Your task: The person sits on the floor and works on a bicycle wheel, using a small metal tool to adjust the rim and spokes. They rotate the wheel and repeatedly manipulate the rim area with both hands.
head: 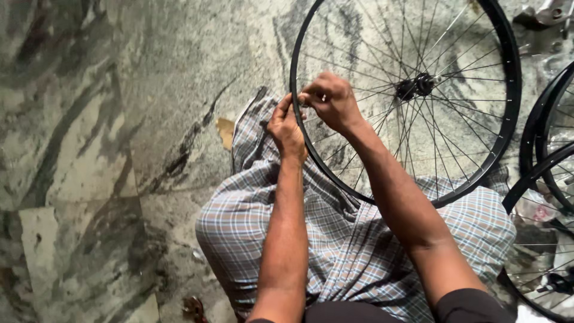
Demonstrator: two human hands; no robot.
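I see a black bicycle wheel (505, 90) with thin silver spokes and a dark hub (415, 87), resting across the checked-cloth lap (335, 239). My left hand (287, 128) grips its rim; my right hand (332, 98) pinches a spoke there.

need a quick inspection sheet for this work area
surface: marbled grey stone floor; the wheel rests across the person's lap on checked cloth
job's things: black spoked bicycle wheel with hub
clutter: brown scrap on the floor; small dark bit near the lower edge
grippers: left hand grips the rim from outside; right hand pinches at the rim among the spokes, what it pinches is hidden
cables: nothing seen
surroundings: more black wheels stacked at right; shiny metal part at top right
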